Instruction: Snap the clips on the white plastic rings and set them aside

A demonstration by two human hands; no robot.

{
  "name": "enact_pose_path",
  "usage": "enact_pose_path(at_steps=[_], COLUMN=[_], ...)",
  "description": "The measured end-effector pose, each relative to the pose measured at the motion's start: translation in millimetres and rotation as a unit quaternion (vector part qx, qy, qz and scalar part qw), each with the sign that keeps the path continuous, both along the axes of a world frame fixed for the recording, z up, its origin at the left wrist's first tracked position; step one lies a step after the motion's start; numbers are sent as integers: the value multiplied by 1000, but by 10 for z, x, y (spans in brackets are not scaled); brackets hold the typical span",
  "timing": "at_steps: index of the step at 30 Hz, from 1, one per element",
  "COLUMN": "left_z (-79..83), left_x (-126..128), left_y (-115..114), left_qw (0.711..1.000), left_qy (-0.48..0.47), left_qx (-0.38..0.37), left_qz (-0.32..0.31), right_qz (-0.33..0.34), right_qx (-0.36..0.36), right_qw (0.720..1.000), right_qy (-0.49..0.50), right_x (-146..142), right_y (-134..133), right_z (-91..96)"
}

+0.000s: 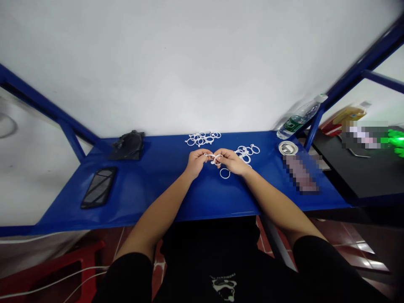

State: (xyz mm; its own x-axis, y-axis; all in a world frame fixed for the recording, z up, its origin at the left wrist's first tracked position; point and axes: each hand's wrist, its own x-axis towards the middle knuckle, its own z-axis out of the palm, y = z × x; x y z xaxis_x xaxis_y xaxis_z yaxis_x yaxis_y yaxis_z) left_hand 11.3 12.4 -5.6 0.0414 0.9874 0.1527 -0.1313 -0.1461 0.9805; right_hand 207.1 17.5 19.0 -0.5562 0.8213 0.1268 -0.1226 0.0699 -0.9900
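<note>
Evidently, fingers of the left hand (198, 162) and right hand (232, 160) are pinched nearly closed on the held rings (216, 158), white, above the blue surface (151, 185). Judged light, thin, springy, likely smooth; best gripped at the small knob (213, 163), lest the band bend. Relative to the held rings, one loose ring (224, 178) lies nearer, the far cluster (200, 139) beyond, the right cluster (245, 158) rightward.

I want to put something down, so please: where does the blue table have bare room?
The widest bare patch of the table lies between the phone, the black bag and the left forearm. A smaller one: between the right forearm and pixelated item. Crowded: white rings behind the left hand and beside the right hand; bottle and coil, back right corner.
</note>
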Motion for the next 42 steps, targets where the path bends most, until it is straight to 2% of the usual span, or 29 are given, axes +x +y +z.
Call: enact_pose_path(at_steps=[6, 11, 13, 16, 19, 21, 26, 28, 32, 36, 42], left_z=[-20, -48, -64, -98, -137, -152, -122, -101, -75, -47, -37], left_x=[27, 8, 6, 19, 38, 46, 59, 63, 61, 59, 71], left_y=[2, 35, 39, 21, -13, -34, -78, -91, -113, -134, -103], left_qw=[999, 1000, 999, 993, 974, 957, 923, 919, 927, 940, 963], left_qy=[-15, 11, 39, 115, 209, 259, 320, 321, 275, 240, 175], left_qx=[29, 9, 15, 41, 89, 133, 207, 226, 251, 237, 199], left_qz=[-22, -1, 6, 10, 0, -10, -57, -37, 41, 47, 52], right_qz=[-36, -27, -43, -142, -262, -293, -268, -255, -242, -215, -201], right_qx=[-2, 19, 29, 48, 65, 70, 75, 87, 174, 256, 289], right_qw=[999, 999, 999, 988, 963, 953, 959, 960, 943, 917, 904], right_qy=[9, -3, -14, -22, -18, -20, -50, -73, -151, -217, -244], right_x=[29, 30, 27, 38, 63, 79, 83, 77, 66, 62, 69], right_y=[61, 60, 64, 92, 123, 133, 102, 79, 34, 8, -13], right_z=[-24, -48, -61, -76, -76, -70, -70, -78, -97, -111, -96])
